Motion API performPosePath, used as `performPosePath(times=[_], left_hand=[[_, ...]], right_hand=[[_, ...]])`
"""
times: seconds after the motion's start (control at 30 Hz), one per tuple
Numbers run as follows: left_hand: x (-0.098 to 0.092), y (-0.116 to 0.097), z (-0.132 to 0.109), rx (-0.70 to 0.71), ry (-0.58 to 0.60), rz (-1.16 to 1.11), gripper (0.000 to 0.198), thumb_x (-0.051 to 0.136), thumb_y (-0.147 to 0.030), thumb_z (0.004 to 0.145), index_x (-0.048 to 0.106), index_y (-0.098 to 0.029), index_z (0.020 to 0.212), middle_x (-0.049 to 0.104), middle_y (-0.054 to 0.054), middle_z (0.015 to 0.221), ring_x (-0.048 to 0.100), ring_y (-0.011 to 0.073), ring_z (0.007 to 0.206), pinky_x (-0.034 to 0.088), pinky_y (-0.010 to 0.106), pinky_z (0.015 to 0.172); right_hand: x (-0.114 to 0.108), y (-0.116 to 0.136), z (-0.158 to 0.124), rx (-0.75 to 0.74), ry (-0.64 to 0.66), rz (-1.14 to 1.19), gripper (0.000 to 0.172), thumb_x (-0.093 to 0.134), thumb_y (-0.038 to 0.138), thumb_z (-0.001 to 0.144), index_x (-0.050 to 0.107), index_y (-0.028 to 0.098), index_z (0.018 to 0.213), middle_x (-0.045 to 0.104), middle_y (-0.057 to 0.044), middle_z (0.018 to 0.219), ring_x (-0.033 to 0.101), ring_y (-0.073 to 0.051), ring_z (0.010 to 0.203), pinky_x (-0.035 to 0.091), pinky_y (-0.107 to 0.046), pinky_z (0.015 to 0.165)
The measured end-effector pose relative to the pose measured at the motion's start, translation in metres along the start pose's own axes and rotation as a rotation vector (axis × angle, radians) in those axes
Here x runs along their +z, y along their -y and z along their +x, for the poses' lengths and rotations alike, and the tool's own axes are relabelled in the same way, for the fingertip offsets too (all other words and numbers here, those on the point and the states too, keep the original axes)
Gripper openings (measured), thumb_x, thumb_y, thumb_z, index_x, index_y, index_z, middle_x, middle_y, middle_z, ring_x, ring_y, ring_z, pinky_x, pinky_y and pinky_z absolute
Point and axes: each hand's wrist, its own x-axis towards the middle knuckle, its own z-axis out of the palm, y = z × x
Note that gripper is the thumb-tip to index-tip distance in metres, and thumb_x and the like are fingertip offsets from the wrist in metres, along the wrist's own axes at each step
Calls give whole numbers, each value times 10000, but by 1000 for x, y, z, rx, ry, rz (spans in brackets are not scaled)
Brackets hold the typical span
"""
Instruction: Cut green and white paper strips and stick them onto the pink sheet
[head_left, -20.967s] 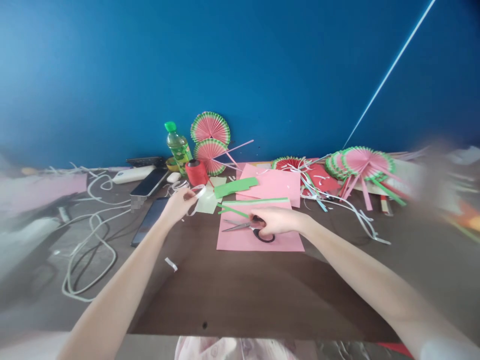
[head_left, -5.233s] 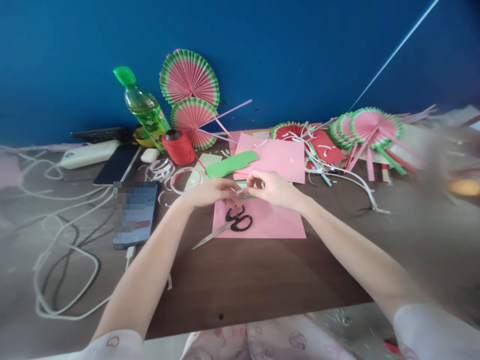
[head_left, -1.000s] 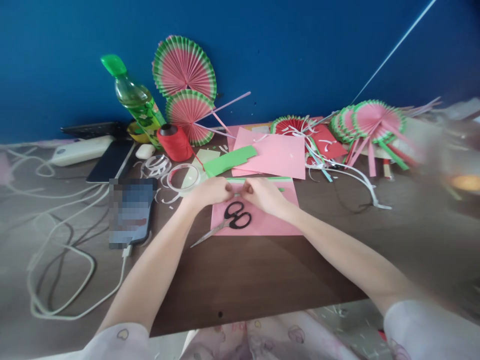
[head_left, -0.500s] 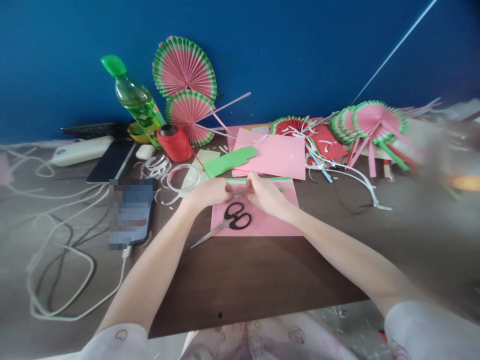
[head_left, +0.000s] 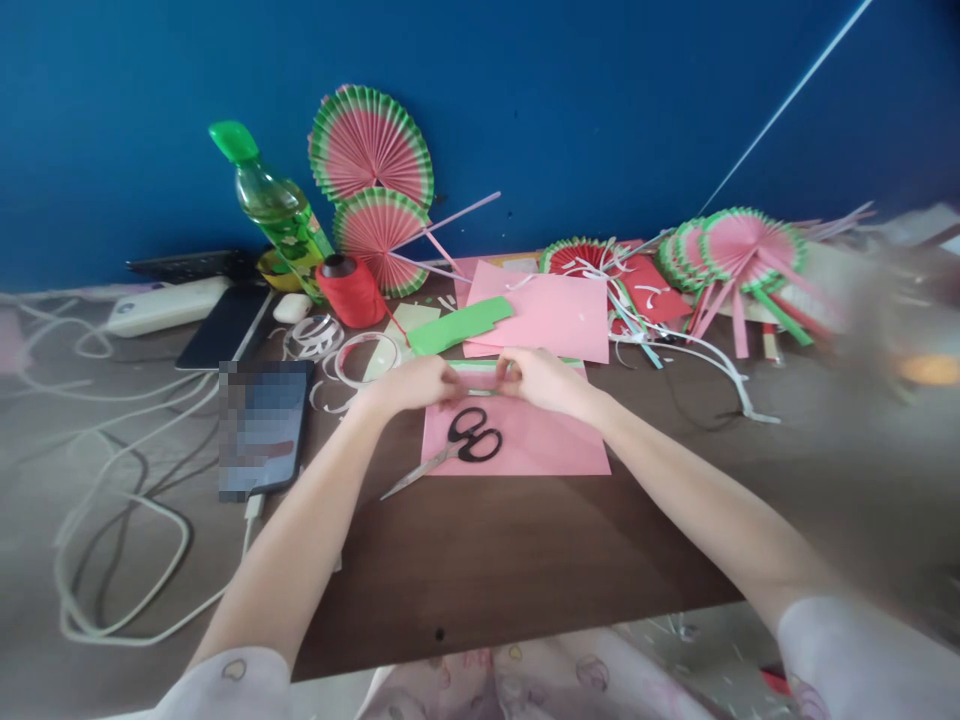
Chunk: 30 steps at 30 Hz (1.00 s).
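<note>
Both hands hold a pink paper strip (head_left: 478, 379) with a green and white edge, which appears folded along the far side of a pink sheet (head_left: 551, 445). My left hand (head_left: 412, 386) is closed on the strip's left part, thumb and fingers pinched together. A short way to the right, my right hand (head_left: 546, 382) pinches it too, with its fingertips curled. Some of the strip is hidden under the hands. Black-handled scissors (head_left: 459, 441) lie on the sheet just below the hands, blades pointing to the lower left. A green paper piece (head_left: 457, 326) lies beyond them.
More pink paper (head_left: 559, 315) lies behind. Left are clear tape rolls (head_left: 337, 362), a red thread cone (head_left: 352, 295), a green bottle (head_left: 274, 205), a phone (head_left: 266, 430) and white cables (head_left: 184, 540). Pleated paper fans (head_left: 371, 140) lean on the wall; others (head_left: 750, 245) lie right.
My right hand has shifted slightly right, and the gap between the hands is wider, showing more of the strip. The scissors stay where they were.
</note>
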Motion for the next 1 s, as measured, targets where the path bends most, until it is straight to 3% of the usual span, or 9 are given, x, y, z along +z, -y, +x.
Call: performPosePath(times=[0.13, 0.23, 0.37, 0.53, 0.63, 0.8, 1.0], left_hand=[[-5, 0, -2, 31, -6, -66, 294, 450, -374, 752, 644, -160, 698, 639, 14, 620, 557, 130, 581, 380, 216, 562], [-9, 0, -4, 50, 5, -118, 285, 458, -363, 762, 664, -167, 772, 644, 10, 621, 575, 130, 591, 395, 208, 566], [-12, 4, -6, 107, 100, -225, 263, 482, -360, 760, 662, -170, 780, 671, 18, 675, 602, 138, 642, 422, 206, 609], [-13, 7, -7, 107, 182, -262, 256, 470, -325, 752, 663, -170, 818, 691, 25, 735, 607, 142, 676, 434, 207, 623], [-17, 6, -11, 48, 144, -269, 260, 465, -283, 727, 653, -162, 861, 700, 32, 792, 607, 141, 669, 439, 209, 609], [-31, 3, -25, -111, -91, -141, 264, 417, -272, 720, 645, -170, 805, 696, 12, 768, 611, 137, 670, 433, 202, 603], [-37, 6, -34, -71, -104, -82, 261, 423, -317, 705, 648, -211, 785, 696, -22, 783, 623, 146, 726, 432, 210, 642]], right_hand=[[1, 1, 2, -97, -44, 32, 197, 563, 354, 784, 653, 190, 844, 615, -32, 769, 516, -133, 659, 351, -245, 570], [3, -2, 5, -201, -32, 45, 150, 609, 313, 757, 662, 179, 797, 600, -49, 864, 531, -150, 739, 382, -268, 629], [3, -8, 9, -290, 27, 107, 86, 628, 243, 742, 653, 163, 726, 582, -44, 810, 531, -155, 764, 404, -287, 677], [4, -11, 13, -298, 101, 133, 171, 569, 290, 789, 650, 151, 731, 591, -46, 787, 530, -154, 736, 396, -287, 664], [3, -11, 12, -249, 109, 117, 167, 558, 275, 787, 647, 148, 726, 600, -38, 753, 528, -146, 697, 382, -273, 635], [3, -7, 7, -189, 110, 135, 86, 568, 198, 734, 635, 160, 696, 627, -22, 748, 533, -132, 674, 374, -246, 611], [11, -2, 4, -201, 39, 145, 54, 571, 118, 682, 568, 160, 716, 604, -5, 723, 521, -116, 655, 390, -225, 603]])
